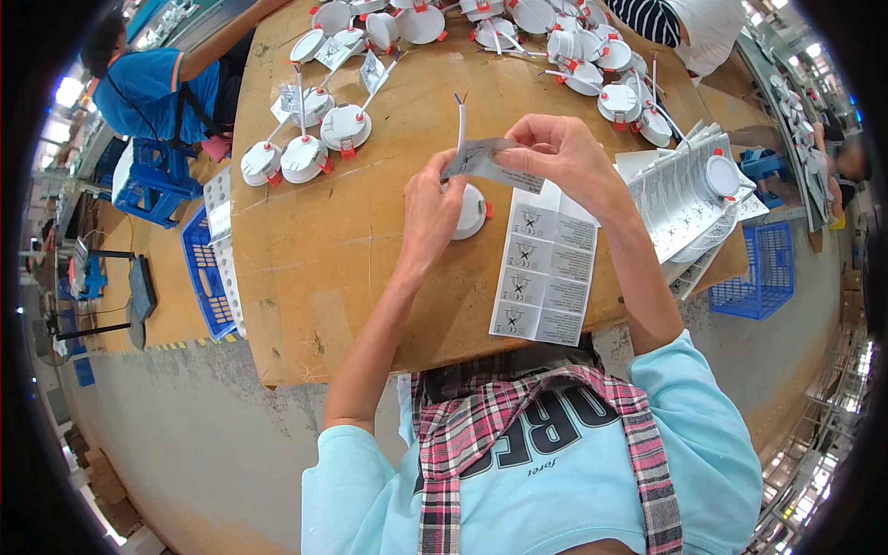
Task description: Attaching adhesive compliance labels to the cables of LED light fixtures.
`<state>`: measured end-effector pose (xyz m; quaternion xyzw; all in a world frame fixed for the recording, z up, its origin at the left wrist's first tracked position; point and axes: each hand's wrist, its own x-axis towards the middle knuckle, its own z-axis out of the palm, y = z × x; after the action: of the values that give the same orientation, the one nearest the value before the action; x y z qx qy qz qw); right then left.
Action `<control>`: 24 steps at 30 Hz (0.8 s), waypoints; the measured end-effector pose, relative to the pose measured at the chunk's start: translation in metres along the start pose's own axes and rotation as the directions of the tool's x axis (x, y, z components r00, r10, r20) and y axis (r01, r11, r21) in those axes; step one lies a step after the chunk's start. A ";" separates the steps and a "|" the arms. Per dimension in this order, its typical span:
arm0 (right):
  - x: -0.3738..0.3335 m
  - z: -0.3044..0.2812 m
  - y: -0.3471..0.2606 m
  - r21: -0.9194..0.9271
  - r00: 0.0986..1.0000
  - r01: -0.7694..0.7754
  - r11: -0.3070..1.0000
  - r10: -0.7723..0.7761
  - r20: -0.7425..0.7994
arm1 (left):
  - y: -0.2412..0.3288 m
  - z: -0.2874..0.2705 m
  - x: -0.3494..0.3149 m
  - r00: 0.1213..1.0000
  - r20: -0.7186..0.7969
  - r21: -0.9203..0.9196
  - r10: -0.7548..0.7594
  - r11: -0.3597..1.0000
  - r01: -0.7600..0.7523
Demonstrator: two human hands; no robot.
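A printed silver-grey label (483, 159) is stretched between my two hands above the wooden table. My left hand (431, 205) pinches its left end, right beside the white cable (461, 125) that stands upright with bare coloured wire ends. My right hand (566, 165) grips the other end between thumb and fingers. Below them, a round white downlight (472, 215) with a red clip lies on the table, partly hidden by my left hand. Whether the label touches the cable I cannot tell. A sheet of similar labels (546, 264) lies flat near the table's front edge, under my right forearm.
Several downlights (303, 159) stand at the left, some with labels on their cables. More are heaped (583, 46) at the far side. Stacked printed sheets (680, 199) with a downlight (721, 174) lie at right. Blue crates (211, 268) flank the table; other people (153, 88) sit beyond.
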<state>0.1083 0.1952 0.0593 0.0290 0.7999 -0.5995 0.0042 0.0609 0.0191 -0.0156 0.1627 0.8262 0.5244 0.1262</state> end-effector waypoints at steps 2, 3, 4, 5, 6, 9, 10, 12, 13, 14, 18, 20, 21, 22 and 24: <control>0.000 0.002 0.002 -0.063 0.998 -0.040 0.997 0.038 -0.041 | -0.007 -0.003 -0.002 0.998 0.046 -0.333 -0.041 0.941 0.054; 0.000 0.002 0.002 -0.059 0.998 -0.040 0.997 0.038 -0.041 | -0.010 -0.008 -0.004 0.998 0.047 -0.330 -0.043 0.943 0.056; 0.000 0.000 0.001 -0.109 0.997 -0.053 0.993 0.047 -0.056 | -0.008 -0.015 -0.005 0.999 -0.046 -0.432 -0.010 0.902 -0.011; -0.001 -0.001 0.000 -0.158 0.996 -0.067 0.985 0.056 -0.071 | -0.005 -0.019 -0.008 0.990 -0.140 -0.524 0.012 0.848 -0.084; -0.001 -0.002 0.001 -0.156 0.995 -0.072 0.985 0.061 -0.078 | -0.001 -0.023 -0.012 0.991 -0.132 -0.523 0.013 0.848 -0.081; 0.000 0.000 0.000 -0.243 0.996 -0.029 0.970 0.007 -0.091 | 0.024 -0.034 -0.021 0.983 -0.182 -0.592 -0.008 0.799 -0.103; 0.001 0.003 -0.006 -0.260 0.997 -0.051 0.964 0.033 -0.073 | 0.029 -0.036 -0.021 0.990 -0.134 -0.581 0.051 0.805 -0.121; 0.003 0.006 -0.011 -0.276 0.997 -0.074 0.958 0.062 -0.050 | 0.034 -0.035 -0.020 0.991 -0.086 -0.570 0.104 0.811 -0.135; 0.004 0.006 -0.013 -0.306 0.999 -0.054 0.951 0.049 -0.024 | 0.036 -0.034 -0.016 0.994 -0.051 -0.474 0.092 0.874 -0.106; 0.005 0.007 -0.013 -0.335 0.999 -0.033 0.942 0.036 0.002 | 0.036 -0.034 -0.012 0.997 -0.018 -0.371 0.076 0.925 -0.077; 0.011 0.007 -0.006 -0.293 1.000 -0.025 0.956 0.023 -0.012 | 0.022 -0.041 0.007 0.988 0.153 -0.501 -0.016 0.860 0.092; 0.017 0.006 0.003 -0.252 0.999 -0.031 0.967 0.022 -0.038 | 0.023 -0.039 0.013 0.993 0.117 -0.528 -0.008 0.846 0.069; 0.020 0.005 0.008 -0.252 0.999 -0.035 0.967 0.026 -0.041 | 0.020 -0.037 0.017 0.993 0.122 -0.529 -0.008 0.846 0.072; 0.024 0.007 0.013 -0.232 0.998 -0.024 0.972 0.010 -0.063 | 0.016 -0.037 0.022 0.994 0.105 -0.516 -0.004 0.854 0.058; 0.033 0.008 0.018 -0.209 0.996 -0.012 0.978 -0.006 -0.084 | 0.010 -0.037 0.031 0.996 0.087 -0.501 -0.002 0.864 0.045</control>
<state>0.0760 0.1942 0.0386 0.0547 0.8580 -0.5101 -0.0254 0.0202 0.0049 0.0077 0.1360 0.6570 0.7126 0.2051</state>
